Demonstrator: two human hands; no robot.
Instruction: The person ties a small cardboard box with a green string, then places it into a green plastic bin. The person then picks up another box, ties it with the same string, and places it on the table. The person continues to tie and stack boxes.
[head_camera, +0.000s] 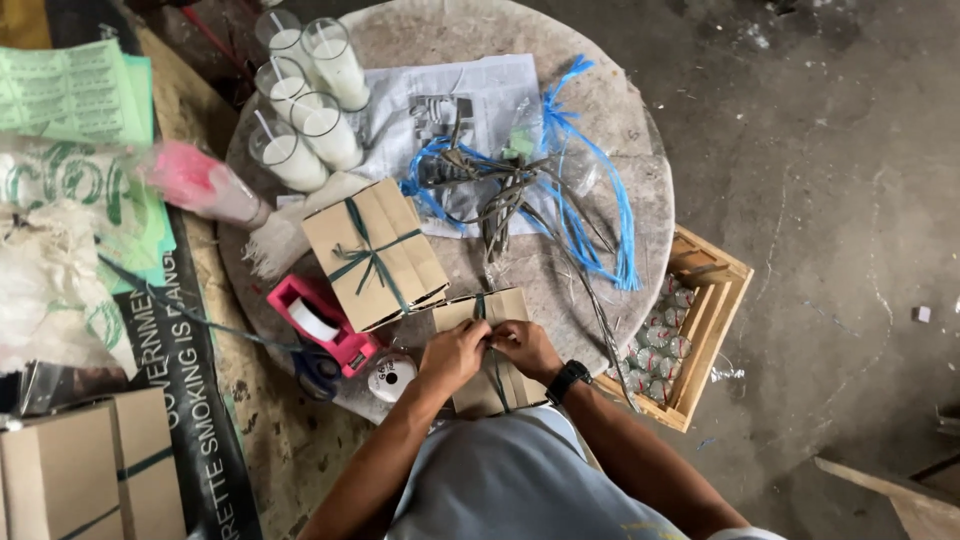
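Carefully now: left hand and right hand pinching a dark green ribbon atop a small cardboard box, fingertips pressed together at its middle. Best kept taut and centred. Just beyond the fingers, a tied box; leftward, pink tape dispenser; ahead, tangled blue raffia, crowding.
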